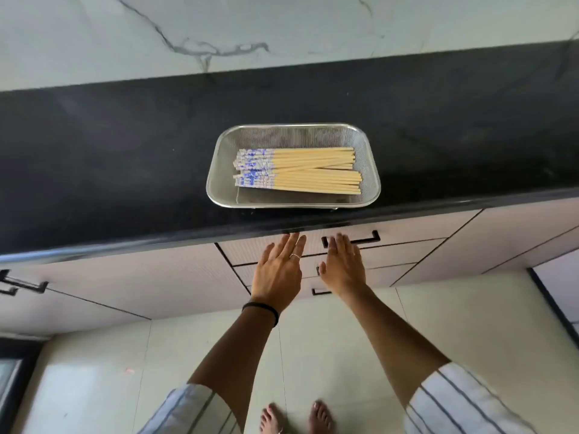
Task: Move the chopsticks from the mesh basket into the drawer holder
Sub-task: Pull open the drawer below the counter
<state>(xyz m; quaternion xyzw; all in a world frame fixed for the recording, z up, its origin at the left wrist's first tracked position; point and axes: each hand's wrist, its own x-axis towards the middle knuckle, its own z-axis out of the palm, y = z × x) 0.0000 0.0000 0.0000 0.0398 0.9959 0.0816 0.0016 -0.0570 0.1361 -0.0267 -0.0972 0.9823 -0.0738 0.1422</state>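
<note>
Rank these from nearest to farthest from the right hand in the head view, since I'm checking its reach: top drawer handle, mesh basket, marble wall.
1. Top drawer handle: under the right hand's fingertips, on the cabinet front.
2. Mesh basket: above, on the black counter, holding the chopsticks.
3. Marble wall: behind the counter, farthest.

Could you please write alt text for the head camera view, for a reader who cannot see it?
A person's open left hand and right hand reach toward closed drawers under a black counter, where a mesh basket holds chopsticks.
</note>
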